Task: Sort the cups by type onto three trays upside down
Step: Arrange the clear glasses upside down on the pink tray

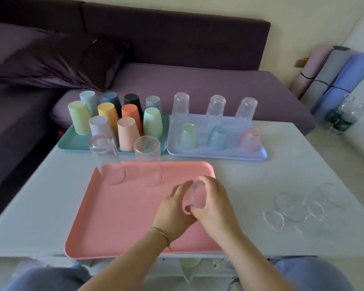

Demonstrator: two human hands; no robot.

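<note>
My left hand [176,203]: it is over the near right part of the pink tray, fingers curled round the left side of a clear glass.
My right hand [213,203]: it wraps the same glass from the right, fingers bent tight on it. My two thumbs meet at the near side.
The glass I hold [197,194]: see-through and upside down — its round flat base faces up at me between my hands. I cannot tell if its rim touches the tray yet.
Pink tray [118,217]: right in front of me on the white table [40,206]. Two tall clear glasses [147,162] stand upside down at its far left side, near each other but apart.
Green tray [72,142]: far left, packed with plastic cups [109,114], all upside down — yellow, orange, mint, blue, black and pale ones, close together.
Lilac tray [259,153]: far right, just beside the green tray. Three clear bumpy glasses [215,109] stand in the back row, and three small tinted glasses [218,137] in the front row — green, blue, pink. All are upside down.
Loose glasses [292,206]: a bunch of clear ones sits on the table to my right, off the trays. They are blurry, so I cannot count them.
My wrist: a thin green bracelet [160,235] is on the left one.
Behind the table: a purple sofa [177,85] with a dark pillow [57,59].
</note>
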